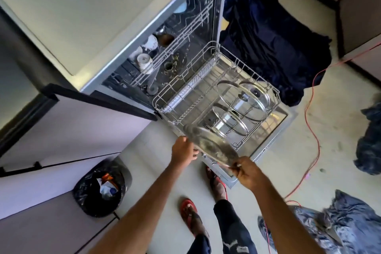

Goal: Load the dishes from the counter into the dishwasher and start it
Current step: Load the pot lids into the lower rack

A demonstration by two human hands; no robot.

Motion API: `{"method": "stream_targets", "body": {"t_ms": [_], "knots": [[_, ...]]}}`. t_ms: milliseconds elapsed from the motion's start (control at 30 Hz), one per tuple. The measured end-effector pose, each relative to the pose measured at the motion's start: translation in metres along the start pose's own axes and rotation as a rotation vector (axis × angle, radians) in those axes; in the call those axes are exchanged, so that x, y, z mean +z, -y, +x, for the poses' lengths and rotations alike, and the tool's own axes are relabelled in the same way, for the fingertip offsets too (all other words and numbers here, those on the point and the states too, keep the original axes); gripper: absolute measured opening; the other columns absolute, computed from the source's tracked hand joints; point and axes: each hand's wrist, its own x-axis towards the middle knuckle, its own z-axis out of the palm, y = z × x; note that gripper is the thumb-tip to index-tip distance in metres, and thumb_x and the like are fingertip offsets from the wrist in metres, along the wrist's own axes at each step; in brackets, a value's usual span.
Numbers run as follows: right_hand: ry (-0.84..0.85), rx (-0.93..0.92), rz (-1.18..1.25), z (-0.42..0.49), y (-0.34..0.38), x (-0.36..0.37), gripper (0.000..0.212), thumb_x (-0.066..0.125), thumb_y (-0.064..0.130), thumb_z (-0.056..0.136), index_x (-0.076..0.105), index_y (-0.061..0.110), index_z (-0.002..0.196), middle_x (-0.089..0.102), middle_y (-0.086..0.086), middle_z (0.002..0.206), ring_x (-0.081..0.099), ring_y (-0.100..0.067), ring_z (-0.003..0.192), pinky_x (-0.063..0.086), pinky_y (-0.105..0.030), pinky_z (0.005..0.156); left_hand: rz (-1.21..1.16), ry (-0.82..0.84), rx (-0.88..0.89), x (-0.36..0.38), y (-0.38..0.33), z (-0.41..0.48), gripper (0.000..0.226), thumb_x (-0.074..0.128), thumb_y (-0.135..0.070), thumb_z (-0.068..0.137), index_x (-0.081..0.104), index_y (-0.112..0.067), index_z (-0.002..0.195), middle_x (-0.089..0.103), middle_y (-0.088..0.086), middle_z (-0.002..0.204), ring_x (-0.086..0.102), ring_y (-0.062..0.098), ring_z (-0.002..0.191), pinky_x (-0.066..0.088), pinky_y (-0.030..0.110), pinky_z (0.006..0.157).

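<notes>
Both hands are clamped on a round clear glass dish (212,144), which they hold tilted just above the near corner of the grey wire lower rack (165,99). The rack is pulled out of the open dishwasher (123,80). From where I stand, the left hand (183,150) grips the dish's left edge with its fingers tucked underneath. The right hand (250,173) pinches the near rim between thumb and fingers. They are set apart, one on each side of the dish. I cannot tell whether the dish touches the rack.

Inside the rack, glass pot lids with steel rims (243,101) stand on edge toward its right side. The rack sits over the lowered dishwasher door (276,130). Higher up, the upper wire rack (185,33) carries white cups (144,61) at its left end, under the pale table (82,16).

On the floor, a black bag-lined rubbish bin (103,187) stands to the left. A dark blue cloth (268,37) lies beyond the rack, and a red cable (313,130) trails past on the right. The person wears red sandals (188,212).
</notes>
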Motion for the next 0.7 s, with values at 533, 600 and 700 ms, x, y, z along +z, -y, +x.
{"method": "stream_targets", "body": {"t_ms": [533,600,700], "knots": [[-0.014,0.056,0.004,0.091,-0.011,0.014,0.032,0.044,-0.016,0.093,0.055,-0.009,0.122,0.067,-0.028,0.114,0.073,-0.038,0.085,0.06,-0.039,0.05,-0.008,-0.073,-0.167,0.023,0.027,0.06,0.011,0.063,-0.009,0.095,0.058,0.0,0.1,0.07,0.027,0.103,0.073,0.037,0.081,0.064,0.042,0.066],[-0.019,0.052,-0.023,0.086,-0.007,0.015,0.035,0.04,-0.019,0.091,0.054,-0.009,0.122,0.067,-0.027,0.108,0.074,-0.036,0.075,0.059,-0.035,0.047,-0.02,-0.112,-0.18,0.027,0.024,0.061,0.027,0.076,-0.01,0.079,0.057,-0.001,0.096,0.068,0.03,0.11,0.073,0.042,0.084,0.063,0.053,0.07],[-0.005,0.048,-0.038,0.068,0.002,0.015,0.018,0.042,-0.016,0.093,0.055,-0.012,0.105,0.067,-0.03,0.099,0.073,-0.036,0.068,0.058,-0.032,0.045,-0.063,-0.181,-0.127,0.03,0.008,0.049,0.028,0.077,-0.005,0.076,0.055,-0.008,0.093,0.065,0.027,0.11,0.073,0.043,0.083,0.062,0.052,0.059]]}}
